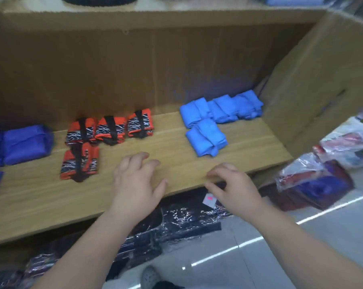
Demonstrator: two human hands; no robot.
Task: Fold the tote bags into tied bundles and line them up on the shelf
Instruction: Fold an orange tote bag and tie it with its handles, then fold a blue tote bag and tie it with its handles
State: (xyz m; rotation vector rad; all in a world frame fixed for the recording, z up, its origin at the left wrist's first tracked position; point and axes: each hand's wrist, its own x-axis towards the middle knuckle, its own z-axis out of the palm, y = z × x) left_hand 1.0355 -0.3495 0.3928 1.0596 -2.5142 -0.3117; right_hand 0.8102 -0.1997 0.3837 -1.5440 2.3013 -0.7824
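Wood (176, 163); left hand (136, 184), right hand (234, 188) palm-down

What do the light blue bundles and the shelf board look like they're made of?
Light blue bundles: thin, soft fabric with a matte finish, possibly nylon or polyester, judging by the rounded folds and soft creases. Shelf board: pale wood-grain surface with straight streaks and a smooth finish. Whether it is laminate or real wood cannot be told.

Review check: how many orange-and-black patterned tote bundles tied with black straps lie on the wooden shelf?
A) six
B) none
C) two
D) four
D: three orange-and-black patterned bundles sit in a row towards the back of the wooden shelf, and a fourth bundle lies in front of the leftmost one.
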